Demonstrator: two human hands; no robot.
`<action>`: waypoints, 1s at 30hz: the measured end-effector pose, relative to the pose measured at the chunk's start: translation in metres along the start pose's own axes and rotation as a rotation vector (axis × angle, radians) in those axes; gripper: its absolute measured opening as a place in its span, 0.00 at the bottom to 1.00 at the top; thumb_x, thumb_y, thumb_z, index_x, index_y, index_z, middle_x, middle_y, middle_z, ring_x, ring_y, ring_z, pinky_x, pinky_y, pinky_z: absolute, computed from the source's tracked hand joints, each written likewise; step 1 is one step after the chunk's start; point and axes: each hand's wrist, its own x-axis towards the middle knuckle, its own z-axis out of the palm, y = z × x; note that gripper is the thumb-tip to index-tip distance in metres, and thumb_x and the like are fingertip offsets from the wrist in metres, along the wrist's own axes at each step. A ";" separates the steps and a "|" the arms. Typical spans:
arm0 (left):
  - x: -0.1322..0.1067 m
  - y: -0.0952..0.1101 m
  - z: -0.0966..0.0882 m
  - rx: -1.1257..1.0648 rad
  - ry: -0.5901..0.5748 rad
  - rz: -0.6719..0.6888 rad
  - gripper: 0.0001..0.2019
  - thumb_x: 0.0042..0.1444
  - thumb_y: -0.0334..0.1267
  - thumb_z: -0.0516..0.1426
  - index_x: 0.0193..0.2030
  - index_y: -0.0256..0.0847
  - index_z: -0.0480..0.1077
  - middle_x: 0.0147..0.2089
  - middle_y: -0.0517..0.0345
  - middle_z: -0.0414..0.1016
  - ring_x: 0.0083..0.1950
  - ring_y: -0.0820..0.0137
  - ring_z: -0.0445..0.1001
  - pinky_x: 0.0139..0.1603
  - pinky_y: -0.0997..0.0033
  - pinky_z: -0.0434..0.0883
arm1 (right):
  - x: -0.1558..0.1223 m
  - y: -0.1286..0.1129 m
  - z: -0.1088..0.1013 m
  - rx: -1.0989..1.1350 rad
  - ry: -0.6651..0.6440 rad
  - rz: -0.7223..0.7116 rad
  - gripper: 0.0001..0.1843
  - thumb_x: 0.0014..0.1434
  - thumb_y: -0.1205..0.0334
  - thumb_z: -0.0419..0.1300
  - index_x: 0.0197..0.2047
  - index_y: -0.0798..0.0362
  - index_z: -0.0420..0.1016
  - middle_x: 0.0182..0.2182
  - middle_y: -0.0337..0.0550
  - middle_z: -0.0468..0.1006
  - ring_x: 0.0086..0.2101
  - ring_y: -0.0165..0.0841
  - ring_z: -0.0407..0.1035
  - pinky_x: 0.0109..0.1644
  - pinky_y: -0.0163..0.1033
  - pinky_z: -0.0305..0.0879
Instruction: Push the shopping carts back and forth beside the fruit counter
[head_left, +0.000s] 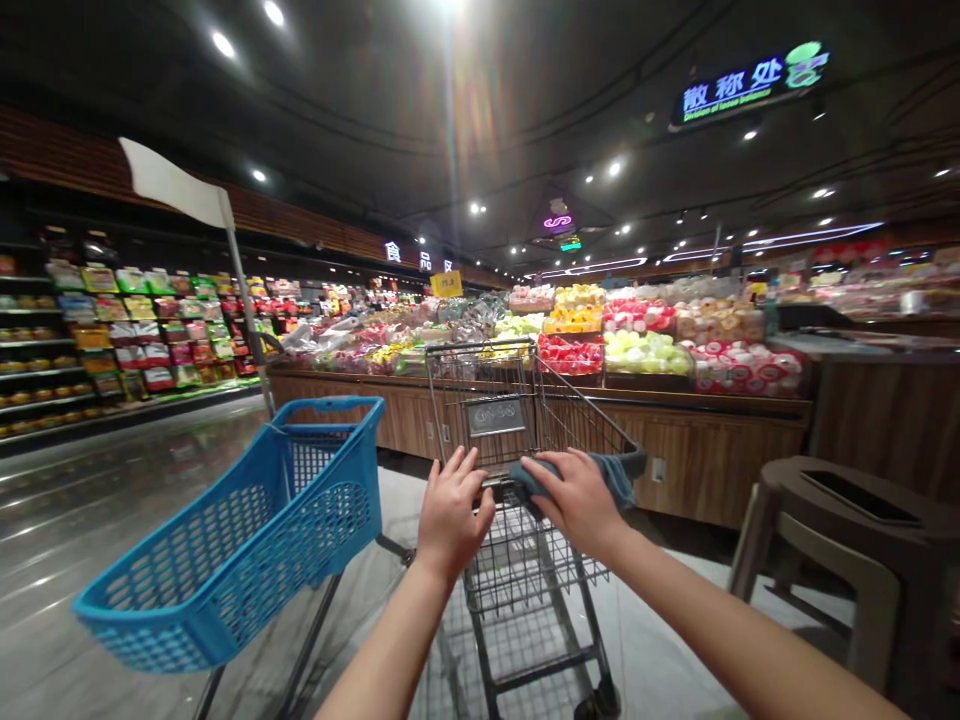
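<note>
A grey wire shopping cart (pixel 525 580) stands directly in front of me. My right hand (pixel 574 498) presses a blue-grey cloth (pixel 618 482) onto the cart's dark handle bar, its fingers curled over the fabric. Part of the cloth hangs out beyond the knuckles to the right. To the left, my left hand (pixel 454 512) lies at the other end of the bar with its fingers stretched and apart. Its palm side is hidden, and no object shows in it. Behind the bar, a small grey sign plate (pixel 496 416) is fixed to the cart.
A blue plastic basket cart (pixel 225 540) with a white flag (pixel 176 185) stands close on the left. On the right, a brown stool (pixel 817 500) bears a dark phone (pixel 862 497). Beyond the cart runs a wooden display counter (pixel 705 450) heaped with wrapped sweets (pixel 645 352). Stocked shelves (pixel 150 340) line the left.
</note>
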 end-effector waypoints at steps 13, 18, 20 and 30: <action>-0.001 -0.003 -0.004 0.008 -0.025 0.046 0.12 0.60 0.38 0.53 0.48 0.42 0.73 0.64 0.47 0.69 0.69 0.56 0.60 0.68 0.38 0.52 | -0.015 0.048 -0.015 -0.056 -0.065 -0.141 0.22 0.65 0.62 0.52 0.61 0.52 0.67 0.48 0.49 0.76 0.48 0.39 0.68 0.59 0.51 0.62; 0.000 0.002 -0.001 0.005 -0.011 0.071 0.17 0.61 0.38 0.52 0.55 0.41 0.71 0.65 0.47 0.68 0.69 0.56 0.61 0.69 0.38 0.53 | -0.012 0.065 -0.039 0.102 0.020 0.068 0.20 0.66 0.62 0.49 0.60 0.50 0.66 0.50 0.46 0.75 0.49 0.37 0.70 0.54 0.45 0.68; -0.001 0.003 -0.001 0.003 -0.015 0.066 0.18 0.62 0.39 0.52 0.57 0.40 0.70 0.65 0.47 0.67 0.69 0.56 0.60 0.69 0.39 0.53 | -0.012 0.079 -0.051 0.095 0.101 0.165 0.20 0.66 0.61 0.49 0.60 0.49 0.65 0.51 0.46 0.75 0.50 0.38 0.70 0.54 0.46 0.67; 0.000 0.012 0.004 -0.005 -0.025 0.042 0.22 0.65 0.46 0.48 0.60 0.37 0.68 0.67 0.45 0.64 0.70 0.55 0.57 0.69 0.40 0.54 | -0.016 0.040 -0.020 -0.085 -0.012 0.101 0.18 0.67 0.54 0.52 0.55 0.49 0.73 0.47 0.48 0.75 0.47 0.40 0.68 0.57 0.53 0.62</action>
